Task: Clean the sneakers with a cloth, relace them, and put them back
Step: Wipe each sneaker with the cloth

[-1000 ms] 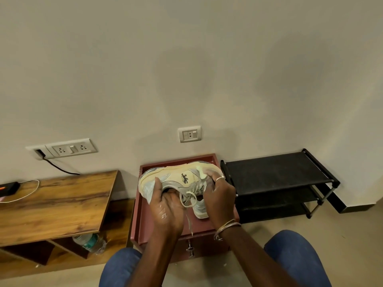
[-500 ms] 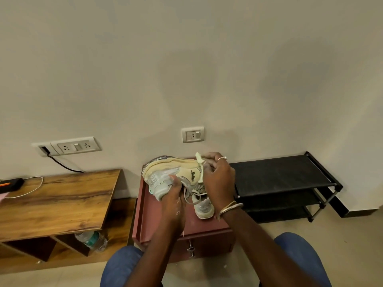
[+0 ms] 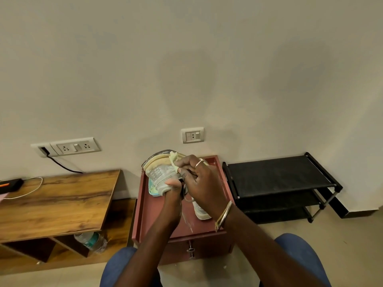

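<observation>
Head view: the left hand grips one sneaker from beneath, its fingers curled round the upper. The right hand pinches a pale cloth, pressing it to the sole rim just above the left thumb. The shoe looks light, with a soft upper and a stiffer sole (the midsole or heel should give the firmer hold). Count: two sneakers, with the second sneaker lying under the right wrist on the red surface; one cloth; one loose lace hanging below the fingers.
</observation>
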